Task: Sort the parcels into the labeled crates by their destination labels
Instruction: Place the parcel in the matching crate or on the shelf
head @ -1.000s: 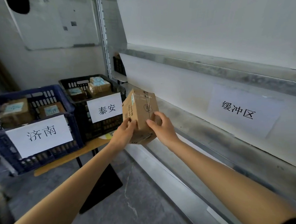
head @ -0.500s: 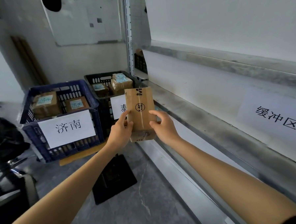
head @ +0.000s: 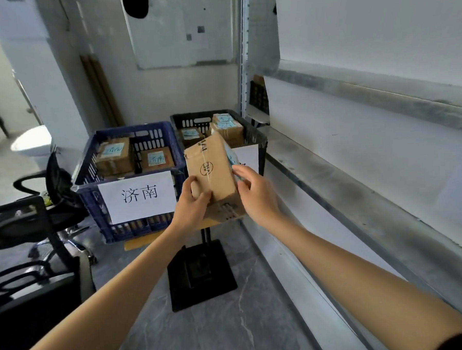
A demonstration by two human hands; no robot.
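**Taped parcel held up before two crates**

Both hands grasp a brown cardboard parcel (head: 211, 170) sealed with clear tape. The left hand (head: 192, 203) curls round its lower left edge. The right hand (head: 255, 192) holds the right face, where a pale blue label shows. The parcel hangs tilted in the air where the blue plastic crate (head: 92, 206), signed 济南, stands just beside the black plastic crate (head: 252, 136), and it hides most of the black crate's sign. A grey metal shelf ledge (head: 332, 185) runs close along the right and a black office chair (head: 39, 217) stands on the left. The grey marbled floor (head: 232, 322) spreads between them.
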